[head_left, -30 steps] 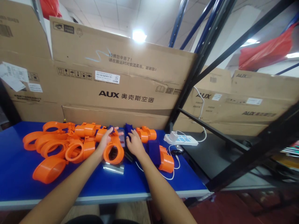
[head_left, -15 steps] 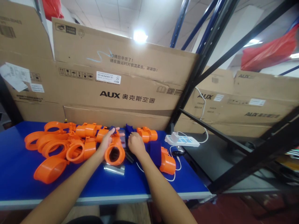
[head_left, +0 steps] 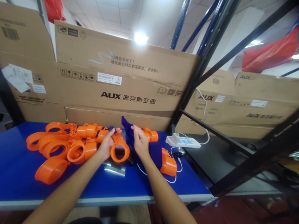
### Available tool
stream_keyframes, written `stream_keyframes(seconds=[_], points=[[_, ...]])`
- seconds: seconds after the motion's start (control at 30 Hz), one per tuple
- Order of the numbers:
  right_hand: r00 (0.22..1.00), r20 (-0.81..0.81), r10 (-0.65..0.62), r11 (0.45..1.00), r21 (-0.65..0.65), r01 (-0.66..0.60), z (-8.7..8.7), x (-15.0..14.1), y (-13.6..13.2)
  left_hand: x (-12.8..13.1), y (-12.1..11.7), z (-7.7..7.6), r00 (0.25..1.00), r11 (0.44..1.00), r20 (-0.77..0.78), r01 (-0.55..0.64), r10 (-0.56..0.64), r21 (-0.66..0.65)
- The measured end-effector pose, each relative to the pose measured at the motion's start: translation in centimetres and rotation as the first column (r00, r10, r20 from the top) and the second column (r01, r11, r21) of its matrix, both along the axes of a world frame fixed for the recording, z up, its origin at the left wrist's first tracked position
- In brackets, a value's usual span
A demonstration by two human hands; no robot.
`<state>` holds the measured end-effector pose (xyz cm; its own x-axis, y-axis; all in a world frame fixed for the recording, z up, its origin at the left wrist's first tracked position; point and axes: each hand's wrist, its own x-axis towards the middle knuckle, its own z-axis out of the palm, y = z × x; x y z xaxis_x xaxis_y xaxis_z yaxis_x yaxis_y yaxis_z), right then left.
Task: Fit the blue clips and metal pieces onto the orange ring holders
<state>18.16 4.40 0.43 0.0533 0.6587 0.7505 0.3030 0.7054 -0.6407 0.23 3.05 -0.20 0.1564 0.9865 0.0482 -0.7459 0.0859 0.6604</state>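
My left hand (head_left: 105,145) is wrapped round an orange plastic ring part (head_left: 119,148) and holds it just above the blue table (head_left: 18,168), its opening turned toward me. My right hand (head_left: 140,142) pinches a dark blue strap piece (head_left: 127,127) and holds it raised beside that ring. Between the hands, a phone (head_left: 123,137) stands propped on a metal stand (head_left: 114,169).
A pile of several orange ring parts (head_left: 58,144) lies on the table's left. More orange parts with blue straps (head_left: 163,157) lie right of my hands. A white power strip (head_left: 183,141) with cables sits on the black shelf. Large cardboard boxes (head_left: 126,84) wall the back.
My right hand has lifted the dark blue strap piece off the table, up beside the ring. My left hand has tilted the orange ring slightly higher.
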Motion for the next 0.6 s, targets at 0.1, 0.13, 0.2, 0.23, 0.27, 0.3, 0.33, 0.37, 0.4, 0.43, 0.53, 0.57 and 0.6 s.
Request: stream_keyframes(seconds=[0.1,0.13,0.2,0.23,0.27,0.3,0.33,0.37,0.4,0.43,0.53,0.57,0.6], points=[[0.988,-0.147,0.054,0.994,-0.084,-0.066,0.4,0.0,-0.4,-0.1,0.0,-0.1,0.997,0.997,0.046,0.059,-0.061,0.047],[0.983,-0.173,0.066,0.990,-0.114,-0.086,0.4,0.0,-0.5,-0.3,0.0,-0.2,0.996,0.996,0.053,0.075,-0.078,0.055],[0.973,-0.214,0.081,0.979,-0.166,-0.118,0.3,0.2,-0.3,-0.5,-0.1,-0.3,0.994,0.994,0.056,0.091,-0.095,0.063],[0.970,-0.228,0.082,0.974,-0.186,-0.126,0.2,0.3,-0.2,-0.6,-0.1,-0.3,0.994,0.993,0.056,0.094,-0.098,0.066],[0.970,-0.234,0.071,0.973,-0.197,-0.119,0.1,0.3,-0.1,-0.6,-0.2,-0.3,0.993,0.993,0.057,0.097,-0.101,0.072],[0.973,-0.226,0.045,0.975,-0.201,-0.092,0.0,0.4,0.0,-0.6,-0.2,-0.4,0.993,0.992,0.057,0.102,-0.107,0.078],[0.979,-0.205,0.010,0.979,-0.197,-0.051,-0.2,0.3,0.0,-0.6,-0.3,-0.4,0.992,0.991,0.058,0.107,-0.112,0.086],[0.985,-0.172,-0.024,0.982,-0.187,-0.009,-0.3,0.3,0.0,-0.5,-0.4,-0.5,0.991,0.989,0.057,0.112,-0.118,0.092],[0.990,-0.132,-0.046,0.984,-0.176,0.022,-0.4,0.3,0.0,-0.4,-0.5,-0.5,0.991,0.989,0.054,0.116,-0.122,0.096],[0.995,-0.094,-0.046,0.985,-0.167,0.029,-0.4,0.2,0.0,-0.3,-0.6,-0.6,0.991,0.988,0.048,0.121,-0.126,0.099],[0.994,-0.010,0.109,0.975,-0.196,-0.109,-0.3,0.1,-0.2,0.0,-0.9,-0.8,0.988,0.983,0.016,0.149,-0.152,0.103],[0.986,0.013,0.168,0.963,-0.218,-0.161,-0.2,0.1,-0.2,0.1,-1.0,-0.8,0.987,0.981,0.002,0.160,-0.161,0.109],[0.976,0.034,0.214,0.950,-0.240,-0.200,-0.2,0.2,-0.3,0.1,-1.0,-0.9,0.986,0.979,-0.011,0.168,-0.168,0.118]])
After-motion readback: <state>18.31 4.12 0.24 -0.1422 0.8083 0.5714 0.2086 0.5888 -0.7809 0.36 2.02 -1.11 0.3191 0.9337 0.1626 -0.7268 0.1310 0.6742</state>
